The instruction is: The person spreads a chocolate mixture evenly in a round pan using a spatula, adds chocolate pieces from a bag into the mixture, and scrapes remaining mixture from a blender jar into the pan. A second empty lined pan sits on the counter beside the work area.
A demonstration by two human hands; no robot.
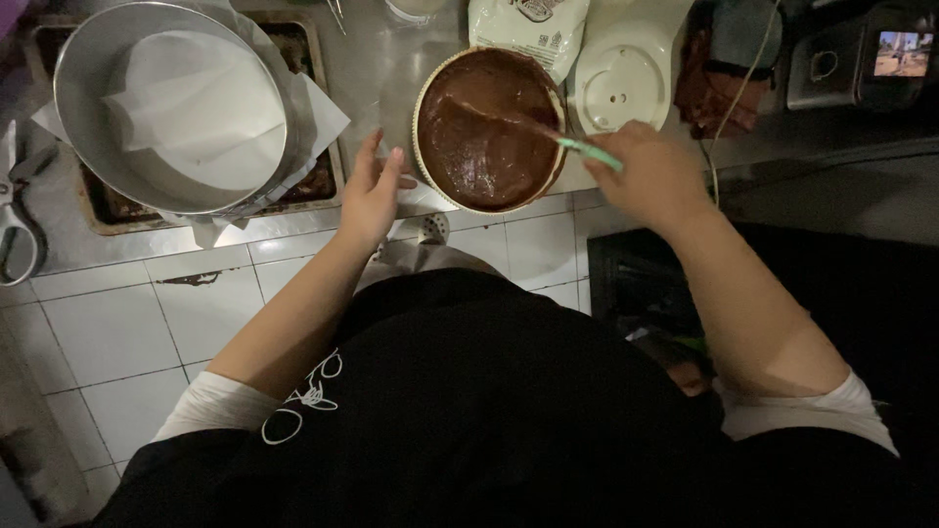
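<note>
Hands: right hand [650,176] is gripping a green-handled spatula [587,150]; left hand [372,191] is resting open beside the bowl.
Bowl [488,129]: is sitting at upper centre, holding brown batter.
Technique: likely best steadying the rim while stirring slowly.
Surface [127,323]: is carrying a paper-lined cake pan [171,103] upper left.
Obstacles: white lid [619,86] and bag [528,27] are crowding the bowl; scissors [15,220] far left.

The spatula's [548,132] blade end is sunk in brown batter [484,127], and the scissors [15,220] are cut off at the left edge.
</note>
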